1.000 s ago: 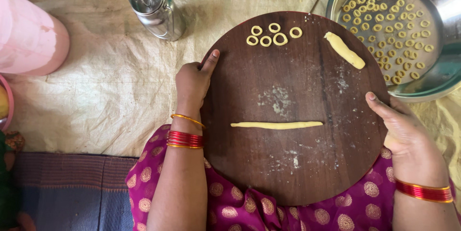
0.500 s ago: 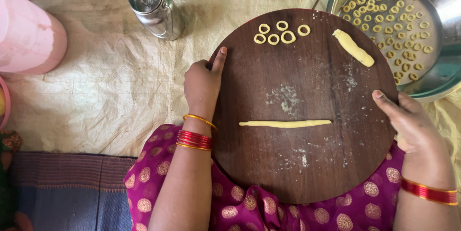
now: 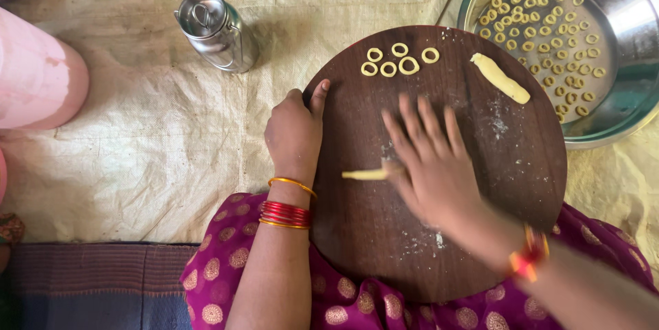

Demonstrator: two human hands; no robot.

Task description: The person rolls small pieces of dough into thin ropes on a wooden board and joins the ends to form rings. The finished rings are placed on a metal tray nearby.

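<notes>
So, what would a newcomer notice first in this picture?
The round dark wooden board on the lap, with the right hand flat over a thin dough strip. The left hand grips its edge. Five small dough rings lie at the far side; a steel bowl holds many more.

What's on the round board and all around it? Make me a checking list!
Surface: round dark wooden board on the lap, flour-dusted.
Job's things: thin dough strip under the right hand; five dough rings at the far edge; thick dough piece beside them.
Clutter: steel tray full of small rings; lidded steel can; pink container.
Grippers: left hand grips the board's edge; right hand flat on the strip, blurred.
Cables: nothing seen.
Surroundings: pale woven sheet on the floor; magenta patterned cloth.
</notes>
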